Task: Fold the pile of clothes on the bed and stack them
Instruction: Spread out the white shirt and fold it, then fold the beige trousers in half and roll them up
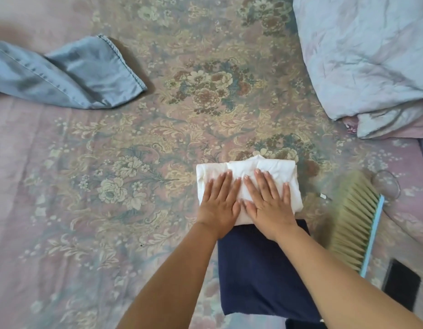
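The folded white garment point(248, 184) lies on the bed point(111, 186), its near edge overlapping the folded navy garment point(260, 271), probably to start the stack. Both hands press it flat, apparently smoothing the fold: the left hand point(218, 205) and right hand point(268, 205) lie side by side, fingers point(261, 184) straight, grasping nothing. Counted: two folded pieces, and one blue-grey garment point(70, 74) unfolded, well apart at far left. A brush point(357, 224) lies just beside the stack; a pale pillow point(367, 55) sits beyond.

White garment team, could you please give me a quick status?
Left hand and right hand flat on folded white garment. It overlaps navy garment. Brush close right.
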A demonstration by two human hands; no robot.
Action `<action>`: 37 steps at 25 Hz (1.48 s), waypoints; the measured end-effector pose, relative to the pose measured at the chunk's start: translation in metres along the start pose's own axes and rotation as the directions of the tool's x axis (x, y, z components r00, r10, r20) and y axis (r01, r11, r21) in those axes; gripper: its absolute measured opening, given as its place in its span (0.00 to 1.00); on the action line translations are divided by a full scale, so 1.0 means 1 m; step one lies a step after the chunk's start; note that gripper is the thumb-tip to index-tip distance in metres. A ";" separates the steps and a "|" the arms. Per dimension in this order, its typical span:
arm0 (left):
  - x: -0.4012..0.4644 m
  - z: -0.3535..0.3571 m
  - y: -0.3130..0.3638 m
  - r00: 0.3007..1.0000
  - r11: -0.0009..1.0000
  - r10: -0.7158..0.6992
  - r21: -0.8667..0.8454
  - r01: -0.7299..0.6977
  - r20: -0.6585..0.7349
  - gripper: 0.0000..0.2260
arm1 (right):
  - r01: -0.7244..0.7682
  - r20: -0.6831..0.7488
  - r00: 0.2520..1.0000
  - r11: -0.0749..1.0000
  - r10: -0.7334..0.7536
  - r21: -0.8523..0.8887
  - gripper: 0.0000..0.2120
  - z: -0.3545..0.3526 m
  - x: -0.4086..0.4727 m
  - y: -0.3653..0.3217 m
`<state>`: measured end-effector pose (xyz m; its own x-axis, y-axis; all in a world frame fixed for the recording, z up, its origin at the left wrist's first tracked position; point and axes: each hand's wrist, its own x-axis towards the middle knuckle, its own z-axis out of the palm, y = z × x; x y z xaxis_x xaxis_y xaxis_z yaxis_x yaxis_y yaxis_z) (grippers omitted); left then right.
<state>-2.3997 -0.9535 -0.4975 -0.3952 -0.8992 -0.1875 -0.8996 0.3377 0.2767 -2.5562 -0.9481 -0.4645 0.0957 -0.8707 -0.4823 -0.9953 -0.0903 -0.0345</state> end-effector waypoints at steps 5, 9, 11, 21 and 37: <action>-0.111 -0.034 -0.097 0.999 0.996 0.005 0.087 -0.001 -0.045 0.21 | 0.042 -0.365 0.928 0.996 -0.067 -0.076 0.21 0.003 -0.057 -0.065; -0.239 -0.059 -0.230 0.920 0.918 -0.390 0.083 0.387 0.032 0.22 | 0.250 -0.134 0.959 0.968 -0.251 -0.023 0.21 0.019 -0.070 -0.178; -0.306 -0.059 -0.287 0.851 0.855 -0.519 0.071 0.514 0.081 0.24 | 0.358 -0.088 0.928 0.931 -0.363 -0.071 0.25 0.030 -0.070 -0.240; -0.461 0.001 -0.401 0.695 0.737 -0.672 -0.151 0.658 -0.255 0.29 | 0.752 -0.090 0.599 0.598 -0.796 -0.279 0.27 0.044 -0.044 -0.528; -0.459 0.021 -0.411 0.614 0.744 -0.641 -0.177 0.645 -0.461 0.30 | 0.840 0.014 0.180 0.146 -0.984 -0.523 0.16 -0.018 0.058 -0.660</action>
<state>-1.8523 -0.6738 -0.5455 0.4199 -0.8964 0.1419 -0.8911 -0.3776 0.2516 -1.8932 -0.9476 -0.4534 0.9960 -0.0610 -0.0652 -0.0580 -0.9972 0.0476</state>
